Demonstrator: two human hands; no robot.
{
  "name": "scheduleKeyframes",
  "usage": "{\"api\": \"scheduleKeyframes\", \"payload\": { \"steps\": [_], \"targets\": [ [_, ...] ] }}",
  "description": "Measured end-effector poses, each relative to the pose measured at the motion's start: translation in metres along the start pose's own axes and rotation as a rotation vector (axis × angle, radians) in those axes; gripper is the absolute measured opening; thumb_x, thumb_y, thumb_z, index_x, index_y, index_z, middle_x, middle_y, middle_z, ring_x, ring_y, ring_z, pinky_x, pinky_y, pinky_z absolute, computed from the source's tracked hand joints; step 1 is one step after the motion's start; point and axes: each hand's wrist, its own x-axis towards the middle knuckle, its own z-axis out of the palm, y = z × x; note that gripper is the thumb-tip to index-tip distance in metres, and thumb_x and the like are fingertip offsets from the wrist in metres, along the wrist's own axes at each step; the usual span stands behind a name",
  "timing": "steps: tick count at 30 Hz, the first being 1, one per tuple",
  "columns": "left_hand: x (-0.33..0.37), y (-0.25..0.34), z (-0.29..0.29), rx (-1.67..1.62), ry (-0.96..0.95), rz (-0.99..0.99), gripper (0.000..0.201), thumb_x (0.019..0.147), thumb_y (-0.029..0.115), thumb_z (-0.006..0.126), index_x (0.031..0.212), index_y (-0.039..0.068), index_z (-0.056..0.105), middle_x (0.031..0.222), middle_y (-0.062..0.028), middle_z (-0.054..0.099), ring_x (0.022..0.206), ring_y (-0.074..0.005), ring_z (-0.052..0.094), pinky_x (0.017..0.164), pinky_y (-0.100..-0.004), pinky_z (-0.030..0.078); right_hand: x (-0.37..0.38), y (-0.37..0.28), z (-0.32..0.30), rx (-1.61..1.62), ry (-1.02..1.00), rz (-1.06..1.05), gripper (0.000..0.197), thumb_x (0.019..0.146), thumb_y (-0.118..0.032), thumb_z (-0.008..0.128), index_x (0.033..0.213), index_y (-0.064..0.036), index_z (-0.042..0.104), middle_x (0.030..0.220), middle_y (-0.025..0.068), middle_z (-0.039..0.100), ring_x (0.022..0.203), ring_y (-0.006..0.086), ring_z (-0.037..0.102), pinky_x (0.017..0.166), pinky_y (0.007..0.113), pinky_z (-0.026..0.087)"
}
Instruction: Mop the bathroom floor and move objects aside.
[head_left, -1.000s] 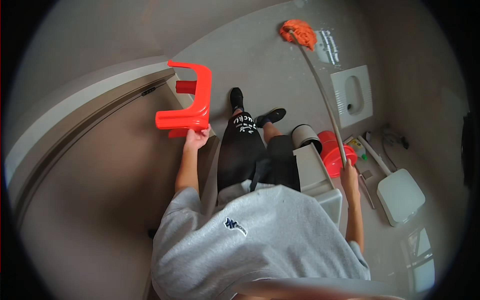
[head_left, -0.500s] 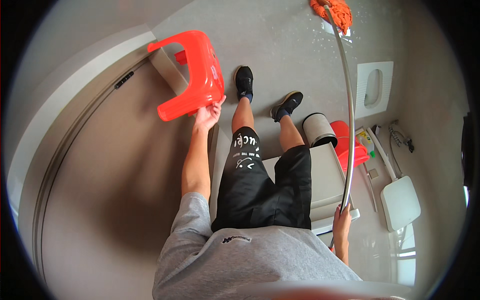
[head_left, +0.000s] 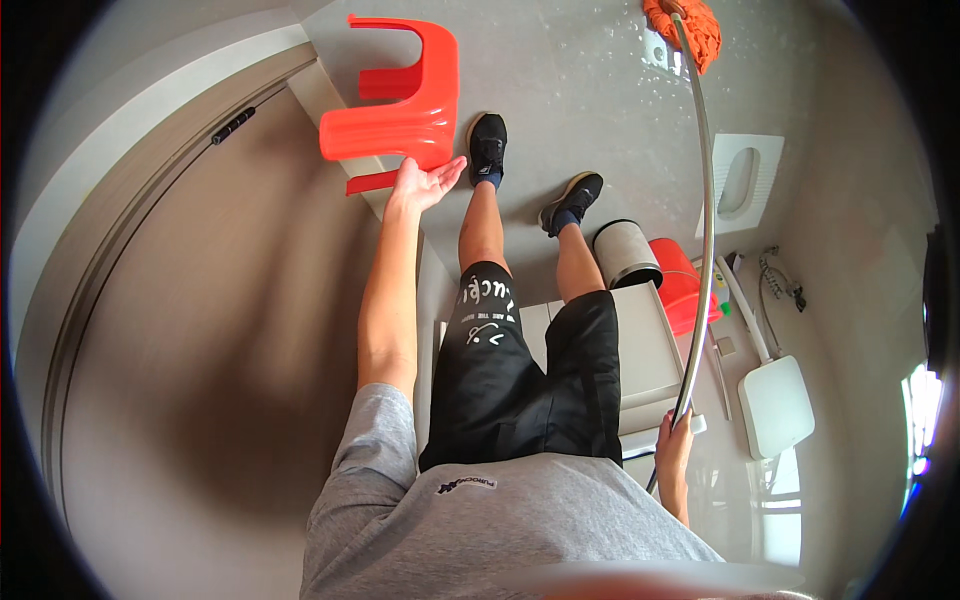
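Observation:
A red plastic stool is tipped on its side at the upper left, its legs pointing left. My left hand is at its near edge, palm up with the fingers stretched out; the thumb side touches the stool or nearly so. My right hand, low on the right, is closed round the long metal handle of a mop. That handle runs up to an orange mop head on the wet floor at the far right. Part of the grip is hidden behind the pole.
A wooden door fills the left side. Right of my legs stand a bin, a red bucket and a pale cabinet. A squat toilet is set in the floor. A white square shower head is by the right wall.
The stool has turned and moved up, away from me, and the left hand's fingers have straightened. The mop head has shifted slightly right and down in view.

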Motion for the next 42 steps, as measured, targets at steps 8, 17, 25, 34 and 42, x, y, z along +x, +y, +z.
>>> {"api": "scheduleKeyframes", "payload": {
  "steps": [8, 17, 25, 34, 42],
  "targets": [
    [-0.009, -0.031, -0.043, 0.156, 0.622, 0.144, 0.067, 0.082, 0.053, 0.064, 0.135, 0.02, 0.041, 0.125, -0.0063, 0.051, 0.113, -0.0276, 0.048, 0.099, -0.0573, 0.038, -0.009, 0.016, -0.005, 0.001, 0.008, -0.047, 0.022, 0.096, -0.015, 0.05, 0.108, 0.0021, 0.044, 0.078, 0.0262, 0.063, 0.073, 0.0465, 0.062, 0.057, 0.049, 0.046],
    [-0.063, -0.017, -0.052, 0.111, 0.523, 0.057, 0.064, 0.093, 0.039, 0.055, 0.143, 0.008, 0.029, 0.147, -0.0196, 0.03, 0.132, -0.0509, 0.027, 0.104, -0.0665, 0.032, 0.0, 0.018, -0.005, 0.013, -0.027, 0.048, 0.023, 0.096, -0.016, 0.051, 0.109, 0.0024, 0.045, 0.073, 0.0256, 0.062, 0.068, 0.0458, 0.061, 0.054, 0.049, 0.044],
    [-0.077, -0.035, -0.085, 0.548, 0.543, 0.171, 0.064, 0.095, 0.047, 0.048, 0.145, 0.015, 0.027, 0.149, -0.0148, 0.03, 0.131, -0.0435, 0.036, 0.1, -0.064, 0.038, 0.011, 0.023, -0.004, 0.092, -0.007, -0.047, 0.018, 0.096, -0.014, 0.05, 0.099, -0.0002, 0.04, 0.065, 0.0261, 0.058, 0.064, 0.0485, 0.057, 0.051, 0.054, 0.04],
    [-0.102, -0.033, -0.023, 0.825, 0.48, 0.197, 0.069, 0.095, 0.061, 0.03, 0.148, 0.018, 0.018, 0.151, -0.0108, 0.028, 0.127, -0.047, 0.04, 0.104, -0.0551, 0.036, 0.002, 0.024, 0.005, 0.108, -0.051, 0.056, 0.015, 0.095, -0.014, 0.051, 0.1, -0.0017, 0.044, 0.074, 0.025, 0.062, 0.071, 0.0472, 0.06, 0.056, 0.052, 0.044],
    [-0.143, -0.047, 0.036, 1.275, 0.445, 0.021, 0.066, 0.079, 0.026, 0.065, 0.136, 0.01, 0.035, 0.133, -0.0205, 0.038, 0.125, -0.0379, 0.042, 0.103, -0.0509, 0.038, 0.005, 0.016, 0.01, 0.134, -0.036, -0.005, 0.016, 0.096, -0.013, 0.05, 0.098, -0.0014, 0.039, 0.064, 0.0258, 0.058, 0.065, 0.0481, 0.058, 0.053, 0.054, 0.043]
  ]
}}
